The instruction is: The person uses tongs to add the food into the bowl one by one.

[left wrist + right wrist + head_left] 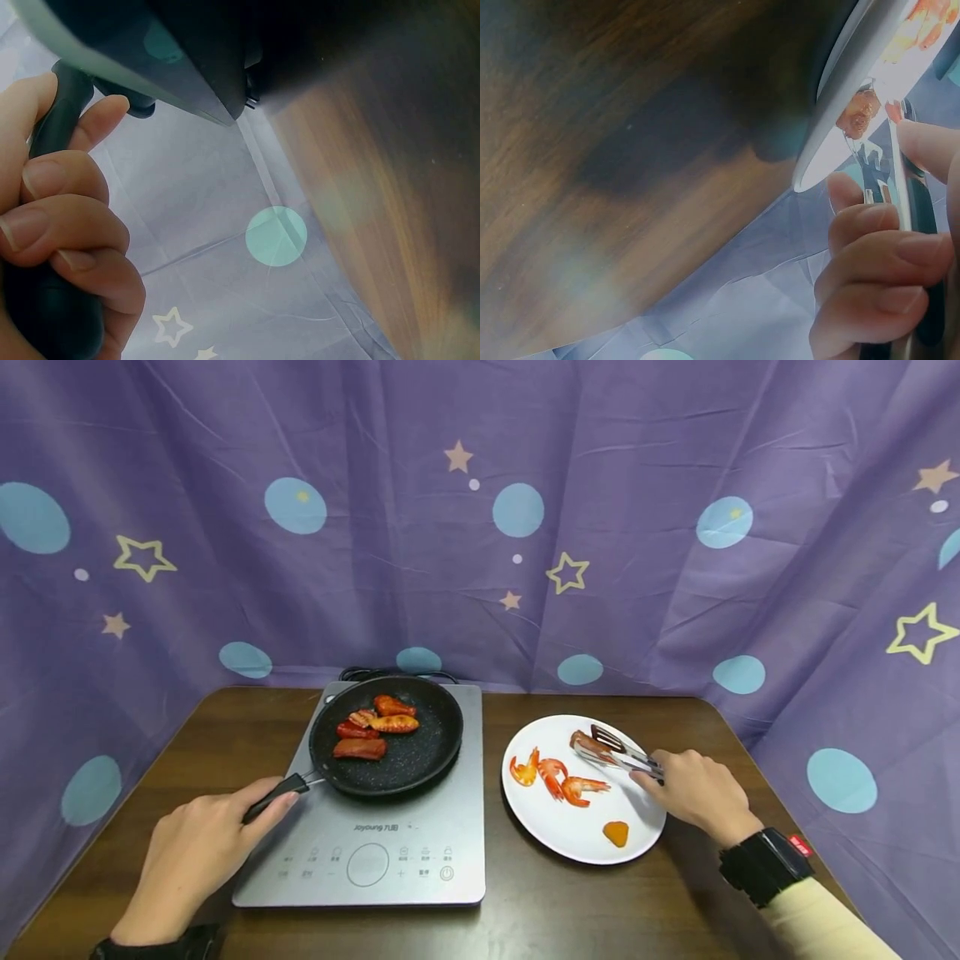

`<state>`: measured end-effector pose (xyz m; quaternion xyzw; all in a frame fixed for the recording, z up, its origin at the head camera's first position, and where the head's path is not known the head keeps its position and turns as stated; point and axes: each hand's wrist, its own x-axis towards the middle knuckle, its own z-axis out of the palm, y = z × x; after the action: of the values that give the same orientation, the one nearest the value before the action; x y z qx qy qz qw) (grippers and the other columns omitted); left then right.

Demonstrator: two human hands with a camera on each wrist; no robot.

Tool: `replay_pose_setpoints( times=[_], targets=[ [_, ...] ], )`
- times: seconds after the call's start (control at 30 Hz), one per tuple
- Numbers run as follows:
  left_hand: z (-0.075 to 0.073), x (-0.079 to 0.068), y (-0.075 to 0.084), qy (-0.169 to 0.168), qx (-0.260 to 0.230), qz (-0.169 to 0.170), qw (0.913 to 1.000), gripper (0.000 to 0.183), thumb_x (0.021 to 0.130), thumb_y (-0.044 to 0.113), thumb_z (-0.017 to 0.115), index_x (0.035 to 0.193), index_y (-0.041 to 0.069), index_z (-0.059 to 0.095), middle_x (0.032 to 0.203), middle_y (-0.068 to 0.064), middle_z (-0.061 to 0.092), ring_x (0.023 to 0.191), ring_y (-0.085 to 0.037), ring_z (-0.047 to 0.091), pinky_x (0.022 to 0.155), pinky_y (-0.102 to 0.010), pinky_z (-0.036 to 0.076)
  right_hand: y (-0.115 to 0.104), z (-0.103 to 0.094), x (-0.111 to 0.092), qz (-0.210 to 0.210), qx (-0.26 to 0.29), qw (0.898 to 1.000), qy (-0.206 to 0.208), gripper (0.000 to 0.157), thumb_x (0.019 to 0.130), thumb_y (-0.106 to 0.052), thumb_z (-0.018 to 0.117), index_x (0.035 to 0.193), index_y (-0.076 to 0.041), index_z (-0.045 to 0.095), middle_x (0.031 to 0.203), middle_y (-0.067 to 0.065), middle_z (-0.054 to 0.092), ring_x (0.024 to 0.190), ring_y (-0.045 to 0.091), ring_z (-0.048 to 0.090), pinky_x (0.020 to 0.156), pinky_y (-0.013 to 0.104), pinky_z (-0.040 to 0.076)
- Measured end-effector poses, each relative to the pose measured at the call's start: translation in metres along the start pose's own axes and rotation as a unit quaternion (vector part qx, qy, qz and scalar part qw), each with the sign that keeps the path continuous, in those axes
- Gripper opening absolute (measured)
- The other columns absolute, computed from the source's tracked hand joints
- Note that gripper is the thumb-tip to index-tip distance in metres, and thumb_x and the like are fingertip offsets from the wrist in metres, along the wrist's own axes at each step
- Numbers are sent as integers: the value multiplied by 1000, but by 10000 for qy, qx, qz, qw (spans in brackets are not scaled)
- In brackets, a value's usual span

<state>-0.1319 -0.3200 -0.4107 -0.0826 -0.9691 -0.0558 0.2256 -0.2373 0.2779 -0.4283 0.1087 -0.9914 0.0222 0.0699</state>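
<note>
My left hand (pixel 202 835) grips the black handle (pixel 276 797) of a dark frying pan (pixel 420 760); in the left wrist view its fingers (pixel 75 217) curl round that handle. Several browned meat pieces (pixel 360 748) lie in the left half of the pan. Over the right side of a white plate (pixel 547 835), my right hand (pixel 701 793) holds tongs (pixel 630 758) with dark grips. Between the tongs' ends is a reddish-brown piece of meat (pixel 588 743), also visible in the right wrist view. Shrimp (pixel 551 777) and a small orange-brown nugget (pixel 616 834) lie on the plate.
The pan sits on a silver induction cooker (pixel 420 877) with a control panel at its front. Its black cable (pixel 360 674) lies behind it. A purple patterned curtain (pixel 637 568) hangs behind the dark wooden table (pixel 555 910).
</note>
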Motion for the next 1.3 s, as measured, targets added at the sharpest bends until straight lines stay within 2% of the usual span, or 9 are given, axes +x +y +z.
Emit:
replay_pose_setpoints(
  times=[0.2, 0.33, 0.6, 0.77, 1.0, 1.3],
  targets=[
    [0, 1, 1, 48, 39, 102, 9999, 41, 89, 53, 62, 116, 23, 67, 42, 12, 27, 36, -9, 25, 32, -29, 20, 1, 3, -1, -194, 19, 9996, 202, 53, 88, -62, 56, 105, -13, 66, 78, 8, 64, 59, 25, 58, 46, 45, 42],
    [0, 2, 1, 46, 40, 91, 9999, 41, 89, 54, 62, 116, 24, 67, 42, 12, 28, 36, -9, 25, 32, -30, 20, 1, 3, -2, -257, 33, 9993, 262, 53, 89, -60, 56, 106, -11, 66, 78, 10, 65, 58, 25, 58, 46, 46, 43],
    [-3, 4, 1, -222, 52, -116, 9997, 46, 90, 58, 57, 119, 24, 66, 46, 9, 38, 39, -11, 30, 33, -31, 23, 1, 3, -3, -375, -1, 9988, 315, 47, 90, -56, 58, 103, -11, 66, 75, 7, 63, 58, 23, 57, 47, 45, 43],
    [-2, 2, 1, -126, 39, -32, 9999, 43, 90, 56, 59, 118, 24, 66, 44, 10, 33, 38, -11, 29, 33, -31, 22, 1, 4, -3, -469, -57, 9983, 336, 44, 92, -53, 58, 104, -11, 66, 75, 6, 63, 59, 23, 57, 47, 45, 43],
    [0, 2, -1, -276, -26, -168, 9995, 46, 90, 59, 56, 118, 24, 66, 50, 6, 48, 40, -11, 34, 33, -31, 25, 1, 7, -4, -548, -97, 9973, 475, 40, 92, -50, 59, 101, -12, 66, 74, 7, 63, 59, 26, 58, 46, 48, 43],
    [-2, 2, -1, -293, -24, -152, 9995, 46, 90, 58, 57, 119, 24, 66, 48, 7, 44, 40, -11, 33, 33, -32, 24, 3, 10, -6, -575, -116, 9969, 522, 38, 93, -50, 57, 100, -13, 66, 73, 6, 63, 61, 27, 59, 47, 49, 44]
  ],
)
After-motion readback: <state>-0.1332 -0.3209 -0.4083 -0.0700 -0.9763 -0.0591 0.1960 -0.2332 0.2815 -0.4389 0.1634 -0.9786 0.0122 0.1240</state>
